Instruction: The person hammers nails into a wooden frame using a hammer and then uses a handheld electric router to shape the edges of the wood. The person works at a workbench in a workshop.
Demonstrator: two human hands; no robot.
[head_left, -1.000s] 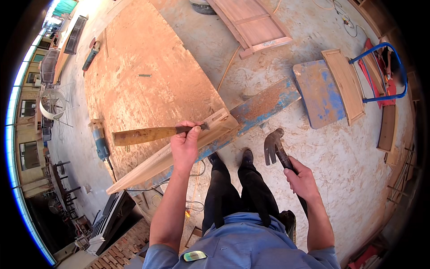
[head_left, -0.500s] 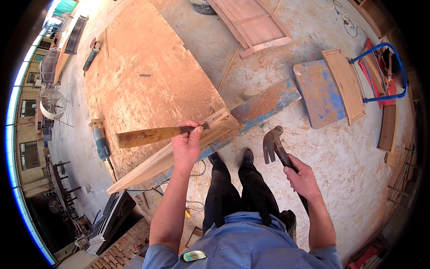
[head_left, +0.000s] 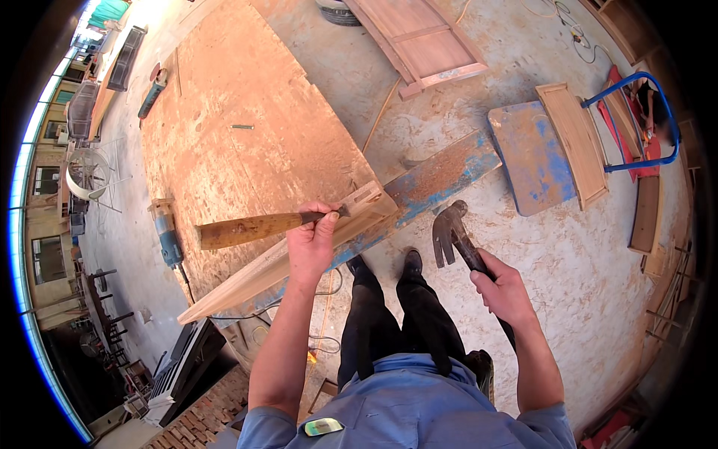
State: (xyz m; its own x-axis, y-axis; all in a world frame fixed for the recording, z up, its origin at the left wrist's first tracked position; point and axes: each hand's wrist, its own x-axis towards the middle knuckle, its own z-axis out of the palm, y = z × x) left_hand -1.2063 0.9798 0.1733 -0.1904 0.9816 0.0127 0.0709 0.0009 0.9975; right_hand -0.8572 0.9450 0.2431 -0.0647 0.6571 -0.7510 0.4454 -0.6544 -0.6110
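Note:
My left hand is closed around the metal shank of a wood chisel, whose wide wooden handle points left. The chisel's tip meets a light wooden frame piece near its right end, where slots are cut. This piece lies along the near edge of the work table, partly covered by my left hand and forearm. In my right hand is a claw hammer, gripped by its dark handle. Its head hangs over the floor, apart from the chisel.
The dusty plywood tabletop bears a bolt, a blue power tool and an angle grinder. A blue-stained beam juts out rightward, close to a paint-marked board. A wooden panel stands beyond. Near a blue tubular frame is another person.
The hammer and my right hand have shifted slightly left and upward. My left hand and the chisel stay nearly where they were on the wooden piece.

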